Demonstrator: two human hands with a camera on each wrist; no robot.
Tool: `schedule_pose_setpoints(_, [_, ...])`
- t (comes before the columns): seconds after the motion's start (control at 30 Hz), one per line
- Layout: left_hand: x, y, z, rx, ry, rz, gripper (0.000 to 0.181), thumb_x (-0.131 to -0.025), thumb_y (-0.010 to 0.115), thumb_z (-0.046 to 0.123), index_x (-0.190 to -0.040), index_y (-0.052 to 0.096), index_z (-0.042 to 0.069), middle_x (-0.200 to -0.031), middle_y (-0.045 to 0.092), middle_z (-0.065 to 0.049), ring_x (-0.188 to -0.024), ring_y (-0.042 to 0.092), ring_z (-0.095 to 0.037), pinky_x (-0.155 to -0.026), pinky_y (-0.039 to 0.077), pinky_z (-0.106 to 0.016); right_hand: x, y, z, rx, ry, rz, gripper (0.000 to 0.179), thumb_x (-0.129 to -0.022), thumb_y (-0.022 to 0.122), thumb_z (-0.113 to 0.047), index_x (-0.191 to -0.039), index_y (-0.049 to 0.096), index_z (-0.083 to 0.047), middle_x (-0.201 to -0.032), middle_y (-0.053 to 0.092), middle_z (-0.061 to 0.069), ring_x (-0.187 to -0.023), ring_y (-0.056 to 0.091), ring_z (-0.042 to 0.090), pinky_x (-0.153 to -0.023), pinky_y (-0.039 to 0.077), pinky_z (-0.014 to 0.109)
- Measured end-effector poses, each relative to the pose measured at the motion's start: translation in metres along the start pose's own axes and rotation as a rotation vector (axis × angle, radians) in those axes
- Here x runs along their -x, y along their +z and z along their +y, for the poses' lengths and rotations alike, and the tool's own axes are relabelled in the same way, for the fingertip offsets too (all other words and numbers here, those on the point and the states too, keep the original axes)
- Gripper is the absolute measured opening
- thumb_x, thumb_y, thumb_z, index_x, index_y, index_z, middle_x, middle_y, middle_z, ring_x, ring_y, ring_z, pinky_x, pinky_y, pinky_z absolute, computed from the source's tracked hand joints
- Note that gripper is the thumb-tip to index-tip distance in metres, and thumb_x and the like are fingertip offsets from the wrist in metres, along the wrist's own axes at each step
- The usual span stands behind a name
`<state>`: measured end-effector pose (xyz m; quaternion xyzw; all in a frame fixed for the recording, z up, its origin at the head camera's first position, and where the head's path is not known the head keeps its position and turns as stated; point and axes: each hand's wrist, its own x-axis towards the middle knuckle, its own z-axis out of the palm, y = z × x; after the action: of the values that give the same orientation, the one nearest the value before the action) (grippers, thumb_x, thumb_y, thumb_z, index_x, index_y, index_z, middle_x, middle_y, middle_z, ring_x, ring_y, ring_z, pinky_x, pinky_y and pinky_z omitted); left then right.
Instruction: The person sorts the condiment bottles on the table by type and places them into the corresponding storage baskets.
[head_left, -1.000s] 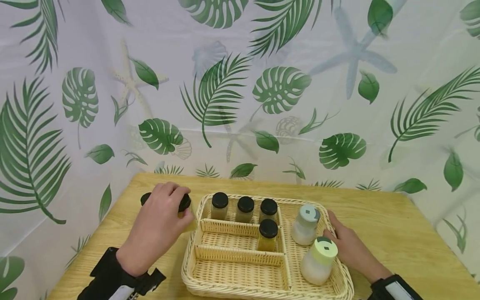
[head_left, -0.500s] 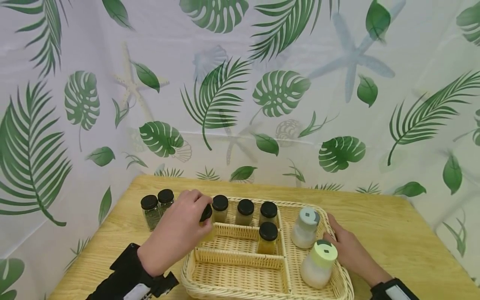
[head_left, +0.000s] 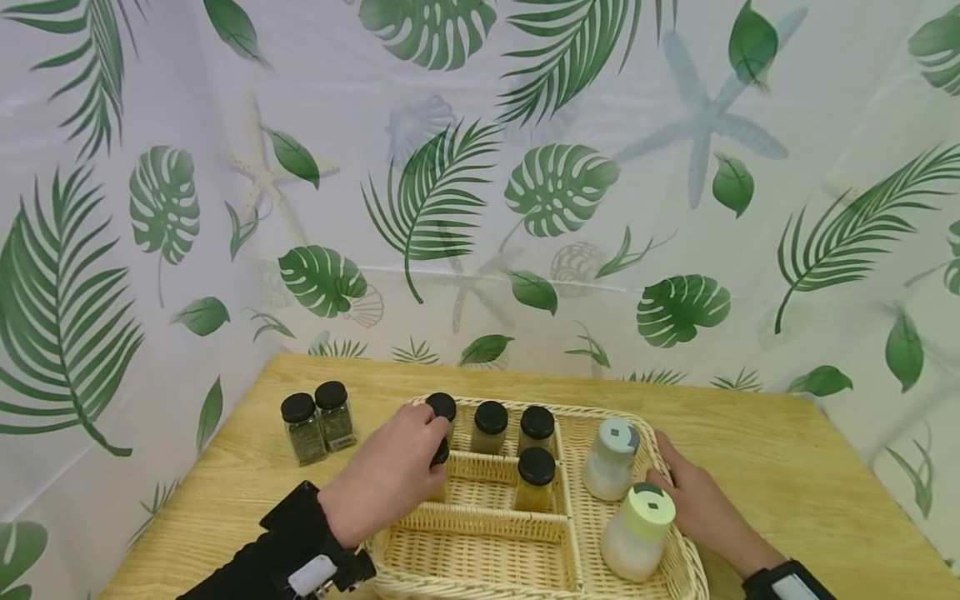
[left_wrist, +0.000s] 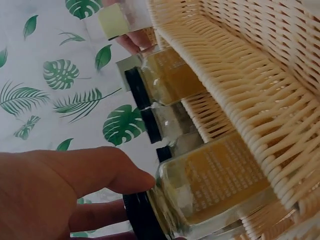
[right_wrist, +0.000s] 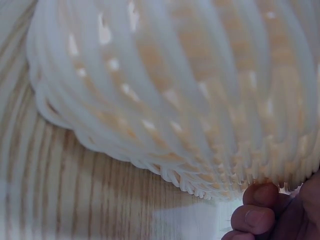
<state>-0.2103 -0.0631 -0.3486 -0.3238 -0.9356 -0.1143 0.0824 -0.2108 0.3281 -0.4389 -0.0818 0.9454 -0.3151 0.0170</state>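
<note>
We see the left hand (head_left: 393, 467) pinching a jar (left_wrist: 215, 177) by its black lid (left_wrist: 142, 215), with the thumb on one side and fingers on the other. The jar has yellow stuff in it and white writing on its side. It is right by the left hand's fingertips, at the left end of the middle part of the basket (head_left: 480, 587), behind a low wall (left_wrist: 240, 85). The wall hides the jar's bottom, so we cannot tell if it touches the basket floor. The right hand (head_left: 697, 500) holds the basket by the edge on its own side, fingers bent. To the right of the left hand, in the same middle part, we see a yellow jar (head_left: 534, 487). Just past the left hand, three jars (head_left: 489, 429) stand in a row, and the hand covers some of the first. Close to the right hand, on its left, stand a blue shaker (head_left: 609, 467) and a green shaker (head_left: 636, 542). Left of the left hand, two dark jars (head_left: 303, 433) stand side by side on the table (head_left: 780, 433). Past both hands hangs a leafy cloth (head_left: 322, 100).
</note>
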Motion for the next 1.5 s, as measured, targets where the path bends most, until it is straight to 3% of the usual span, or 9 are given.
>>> schedule_pose_setpoints(0.33, [-0.006, 0.013, -0.007, 0.009, 0.018, -0.016, 0.021, -0.077, 0.066, 0.005, -0.097, 0.062, 0.005, -0.087, 0.053, -0.007, -0.077, 0.047, -0.02, -0.066, 0.045, -0.034, -0.003, -0.001, 0.001, 0.018, -0.015, 0.006, 0.07, -0.103, 0.036, -0.035, -0.148, 0.006, 0.01, -0.139, 0.031, 0.038, -0.12, 0.037, 0.045, -0.09, 0.04, 0.062])
schedule_pose_setpoints(0.8, [-0.004, 0.014, -0.008, -0.025, 0.033, -0.016, 0.023, -0.081, 0.067, 0.009, -0.104, 0.063, 0.005, -0.096, 0.057, -0.009, -0.088, 0.052, -0.024, -0.075, 0.05, -0.037, -0.005, 0.0, -0.003, 0.02, 0.004, -0.004, 0.071, -0.103, 0.035, -0.036, -0.148, 0.004, 0.009, -0.139, 0.03, 0.038, -0.122, 0.034, 0.047, -0.092, 0.037, 0.064])
schedule_pose_setpoints(1.17, [-0.001, 0.015, -0.009, -0.035, 0.06, 0.012, 0.024, -0.081, 0.067, 0.009, -0.104, 0.063, 0.004, -0.094, 0.057, -0.008, -0.084, 0.05, -0.023, -0.073, 0.049, -0.037, -0.004, 0.001, -0.005, 0.007, -0.006, 0.003, 0.069, -0.103, 0.036, -0.034, -0.149, 0.005, 0.008, -0.139, 0.031, 0.038, -0.121, 0.035, 0.046, -0.092, 0.037, 0.064])
schedule_pose_setpoints(1.4, [0.002, 0.016, -0.007, -0.012, 0.03, 0.013, 0.032, -0.082, 0.068, 0.015, -0.112, 0.061, 0.006, -0.104, 0.056, -0.009, -0.091, 0.049, -0.022, -0.072, 0.049, -0.035, -0.002, 0.0, -0.004, 0.001, 0.007, 0.004, 0.07, -0.103, 0.036, -0.035, -0.149, 0.005, 0.008, -0.14, 0.029, 0.038, -0.122, 0.034, 0.047, -0.092, 0.037, 0.064])
schedule_pose_setpoints(1.5, [0.005, 0.014, -0.007, -0.011, 0.011, 0.046, 0.034, -0.085, 0.066, 0.02, -0.116, 0.06, 0.006, -0.107, 0.055, -0.008, -0.096, 0.049, -0.021, -0.075, 0.049, -0.034, -0.001, 0.001, -0.004, -0.001, 0.005, 0.006, 0.07, -0.103, 0.036, -0.035, -0.149, 0.005, 0.008, -0.141, 0.028, 0.038, -0.122, 0.032, 0.047, -0.092, 0.036, 0.064])
